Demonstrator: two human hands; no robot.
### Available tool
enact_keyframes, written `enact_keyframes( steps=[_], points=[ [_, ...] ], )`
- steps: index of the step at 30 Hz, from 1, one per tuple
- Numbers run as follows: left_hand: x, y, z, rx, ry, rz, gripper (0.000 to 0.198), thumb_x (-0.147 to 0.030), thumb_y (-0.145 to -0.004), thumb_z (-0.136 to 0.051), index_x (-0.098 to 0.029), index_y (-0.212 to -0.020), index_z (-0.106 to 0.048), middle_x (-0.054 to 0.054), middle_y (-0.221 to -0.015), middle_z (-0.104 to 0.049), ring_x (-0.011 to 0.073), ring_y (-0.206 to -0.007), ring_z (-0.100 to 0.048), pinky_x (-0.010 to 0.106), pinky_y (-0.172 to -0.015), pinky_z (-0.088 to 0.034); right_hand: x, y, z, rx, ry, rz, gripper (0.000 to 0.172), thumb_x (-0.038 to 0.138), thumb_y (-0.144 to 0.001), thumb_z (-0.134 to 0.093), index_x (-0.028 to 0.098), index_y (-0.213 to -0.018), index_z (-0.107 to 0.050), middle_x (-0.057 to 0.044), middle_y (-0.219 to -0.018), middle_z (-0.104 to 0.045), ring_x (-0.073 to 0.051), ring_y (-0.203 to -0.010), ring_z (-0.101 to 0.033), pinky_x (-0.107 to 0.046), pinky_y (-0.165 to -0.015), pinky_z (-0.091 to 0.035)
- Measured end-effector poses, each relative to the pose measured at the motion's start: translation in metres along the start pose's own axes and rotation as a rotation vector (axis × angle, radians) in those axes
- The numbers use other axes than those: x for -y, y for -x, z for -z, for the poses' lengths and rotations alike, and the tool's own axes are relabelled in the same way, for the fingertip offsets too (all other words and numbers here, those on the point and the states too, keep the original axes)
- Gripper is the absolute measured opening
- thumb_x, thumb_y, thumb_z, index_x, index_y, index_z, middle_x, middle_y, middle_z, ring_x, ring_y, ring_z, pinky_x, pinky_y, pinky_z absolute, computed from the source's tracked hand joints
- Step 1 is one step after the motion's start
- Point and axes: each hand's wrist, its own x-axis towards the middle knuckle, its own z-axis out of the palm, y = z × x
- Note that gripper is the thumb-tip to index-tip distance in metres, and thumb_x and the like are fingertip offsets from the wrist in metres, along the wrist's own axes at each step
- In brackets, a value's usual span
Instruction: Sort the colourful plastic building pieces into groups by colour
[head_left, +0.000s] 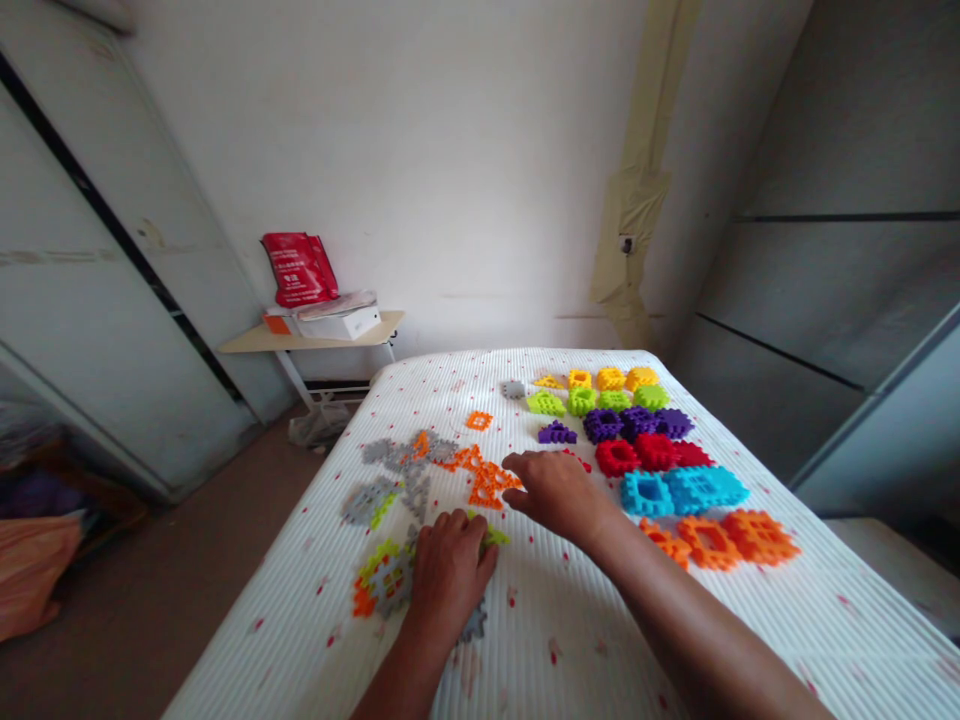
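Observation:
Thumb apart from its bent fingers, my left hand (453,560) rests over loose interlocking plastic tiles near the bed's front. A lime green tile (493,536) shows beside its thumb; whatever lies under the palm is hidden. My right hand (559,492) reaches in from the right, index finger and thumb apart at the edge of a cluster of orange tiles (487,482). I see nothing held in it. Left of my hands lie several grey tiles (367,500), some overlapping lime and orange ones. A red tile (576,459) is partly hidden behind my right hand.
Tiles stand in colour rows on the right: yellow (610,379), lime (615,400), purple (640,421), red (657,452), blue (706,489) and orange (761,538). They lie on a white quilted bed cover (570,640). A small table (247,343) holds a red bag (300,270).

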Motion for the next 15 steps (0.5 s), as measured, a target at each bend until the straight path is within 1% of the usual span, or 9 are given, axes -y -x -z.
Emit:
enact_keyframes(
  steps=[5, 8, 10, 12, 15],
  points=[
    [0.001, 0.001, -0.004, -0.016, -0.039, 0.012, 0.013, -0.017, -0.077, -0.050, -0.021, -0.085, -0.060, 0.005, -0.085, -0.059, 0.0225, -0.086, -0.054, 0.034, -0.073, -0.036, 0.000, -0.001, -0.002, 0.001, 0.008, 0.001, 0.025, 0.032, -0.083, -0.055, 0.020, -0.104, -0.060, -0.009, -0.093, -0.069, -0.023, -0.084, -0.065, -0.030, -0.067, -0.045],
    [0.004, 0.000, -0.005, -0.048, 0.009, 0.011, 0.018, -0.013, -0.078, -0.047, -0.021, -0.087, -0.060, 0.005, -0.087, -0.059, 0.0207, -0.087, -0.055, 0.032, -0.075, -0.038, 0.000, -0.002, -0.005, 0.007, 0.011, 0.001, 0.022, 0.032, -0.082, -0.055, 0.020, -0.098, -0.062, -0.008, -0.090, -0.069, -0.024, -0.083, -0.065, -0.030, -0.066, -0.045],
    [0.006, -0.001, -0.006, -0.093, 0.078, -0.010, 0.022, -0.010, -0.080, -0.043, -0.021, -0.090, -0.060, 0.005, -0.090, -0.060, 0.0196, -0.089, -0.056, 0.031, -0.077, -0.041, 0.000, -0.003, -0.008, 0.008, 0.001, 0.005, 0.022, 0.032, -0.082, -0.054, 0.020, -0.098, -0.062, -0.008, -0.090, -0.069, -0.024, -0.084, -0.065, -0.029, -0.066, -0.046],
    [0.009, -0.002, -0.008, -0.159, 0.170, -0.040, 0.025, -0.008, -0.081, -0.039, -0.020, -0.092, -0.059, 0.006, -0.093, -0.060, 0.0188, -0.091, -0.056, 0.031, -0.080, -0.043, 0.000, -0.005, -0.012, 0.006, -0.031, 0.018, 0.024, 0.030, -0.082, -0.054, 0.021, -0.103, -0.062, -0.008, -0.095, -0.068, -0.023, -0.085, -0.065, -0.029, -0.068, -0.046],
    [0.012, -0.003, -0.012, -0.277, 0.330, -0.097, 0.028, -0.007, -0.083, -0.035, -0.020, -0.095, -0.057, 0.007, -0.097, -0.059, 0.0175, -0.093, -0.056, 0.030, -0.083, -0.045, 0.000, -0.007, -0.017, 0.003, -0.124, 0.082, 0.027, 0.022, -0.083, -0.051, 0.022, -0.108, -0.061, -0.006, -0.103, -0.066, -0.020, -0.089, -0.064, -0.027, -0.072, -0.045]
  ],
)
